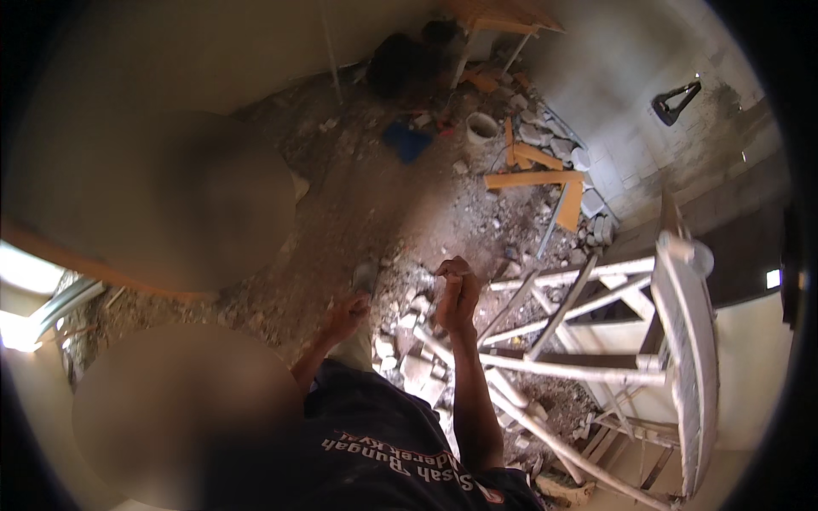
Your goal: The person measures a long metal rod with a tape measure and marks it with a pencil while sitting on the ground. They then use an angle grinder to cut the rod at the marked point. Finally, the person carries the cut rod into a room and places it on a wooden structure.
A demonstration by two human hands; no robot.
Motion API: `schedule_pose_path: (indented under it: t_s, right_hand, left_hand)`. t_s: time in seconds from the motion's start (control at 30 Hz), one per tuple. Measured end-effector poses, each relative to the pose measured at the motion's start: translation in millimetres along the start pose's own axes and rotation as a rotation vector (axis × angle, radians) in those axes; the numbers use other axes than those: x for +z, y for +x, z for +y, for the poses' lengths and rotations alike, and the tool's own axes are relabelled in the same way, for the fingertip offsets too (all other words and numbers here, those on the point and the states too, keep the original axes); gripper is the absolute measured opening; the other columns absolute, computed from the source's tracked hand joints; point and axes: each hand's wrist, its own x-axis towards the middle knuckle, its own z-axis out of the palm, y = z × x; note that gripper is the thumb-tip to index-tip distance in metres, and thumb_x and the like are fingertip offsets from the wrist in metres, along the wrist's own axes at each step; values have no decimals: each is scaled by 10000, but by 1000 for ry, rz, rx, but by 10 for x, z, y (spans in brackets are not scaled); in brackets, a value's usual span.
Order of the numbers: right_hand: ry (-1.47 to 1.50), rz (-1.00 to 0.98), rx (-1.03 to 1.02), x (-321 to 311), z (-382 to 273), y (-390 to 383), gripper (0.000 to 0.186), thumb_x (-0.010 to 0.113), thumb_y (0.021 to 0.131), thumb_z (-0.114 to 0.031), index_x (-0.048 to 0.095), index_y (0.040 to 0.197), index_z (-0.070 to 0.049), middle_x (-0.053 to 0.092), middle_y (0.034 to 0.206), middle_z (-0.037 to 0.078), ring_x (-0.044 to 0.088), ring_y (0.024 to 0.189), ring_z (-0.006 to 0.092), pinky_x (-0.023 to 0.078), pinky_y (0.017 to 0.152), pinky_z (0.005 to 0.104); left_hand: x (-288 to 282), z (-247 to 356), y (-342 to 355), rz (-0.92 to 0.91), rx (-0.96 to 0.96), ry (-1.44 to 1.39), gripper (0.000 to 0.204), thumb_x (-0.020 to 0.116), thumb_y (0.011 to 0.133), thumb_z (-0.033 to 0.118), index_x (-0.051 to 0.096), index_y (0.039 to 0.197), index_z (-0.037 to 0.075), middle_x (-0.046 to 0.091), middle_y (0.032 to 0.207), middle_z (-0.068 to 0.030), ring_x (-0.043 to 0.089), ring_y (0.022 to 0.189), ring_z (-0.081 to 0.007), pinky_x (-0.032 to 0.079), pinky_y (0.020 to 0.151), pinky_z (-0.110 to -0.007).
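My right hand (458, 294) is raised in front of my body with its fingers curled in. A thin pale bit shows at its fingertips, too small to name. Lower and to the left, my left hand (344, 315) has its fingers bent inward. Whether it holds anything is hidden. Just past the left hand is a greyish object (365, 275) that I cannot make out. Beneath both hands lies a floor of dirt and broken rubble (409, 319).
A pale wooden trestle frame (579, 372) stands close on my right. Farther off are a white bucket (482, 128), a blue cloth or sheet (406, 142) and orange-brown boards (535, 180). A bracket-like dark object (676, 103) hangs on the right wall. Large blurred patches cover the left.
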Motion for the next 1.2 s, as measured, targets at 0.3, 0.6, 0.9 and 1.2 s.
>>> schedule_pose_path:
  t_s: [0.3, 0.6, 0.9, 1.2]
  right_hand:
    - [638, 599, 537, 284, 1873, 2764, 424, 455, 1109, -437, 466, 865, -90, 365, 715, -1, 332, 626, 113, 336, 613, 299]
    - [888, 956, 870, -933, 4152, 4232, 364, 486, 1087, -506, 525, 999, -155, 384, 682, -20, 411, 625, 129, 407, 650, 329]
    - [330, 339, 1250, -2684, 6545, 5539, 521, 652, 1001, -462, 603, 1427, -165, 716, 1083, 71, 669, 847, 162, 518, 703, 323]
    - [85, 377, 1118, -4298, 7713, 6565, 411, 664, 1021, -322, 647, 1360, -91, 755, 969, 85, 692, 746, 136, 506, 620, 274]
  left_hand:
    - [110, 1443, 3247, -201, 53, 33, 636, 539, 1070, 411, 327, 1619, 172, 727, 1031, -211, 712, 923, -323, 545, 851, -442]
    - [705, 2079, 5680, -260, -147, 182, 459, 523, 1078, 383, 593, 1345, 15, 720, 1129, -247, 708, 1052, -391, 540, 910, -444]
    - [2119, 2824, 8279, -68, -127, 255, 385, 534, 1070, 378, 626, 1168, 17, 723, 1028, -260, 723, 949, -403, 545, 846, -449]
    - [3269, 3486, 11000, 29, -195, 315, 439, 513, 1062, 385, 662, 1156, -17, 691, 1018, -252, 669, 982, -429, 514, 854, -486]
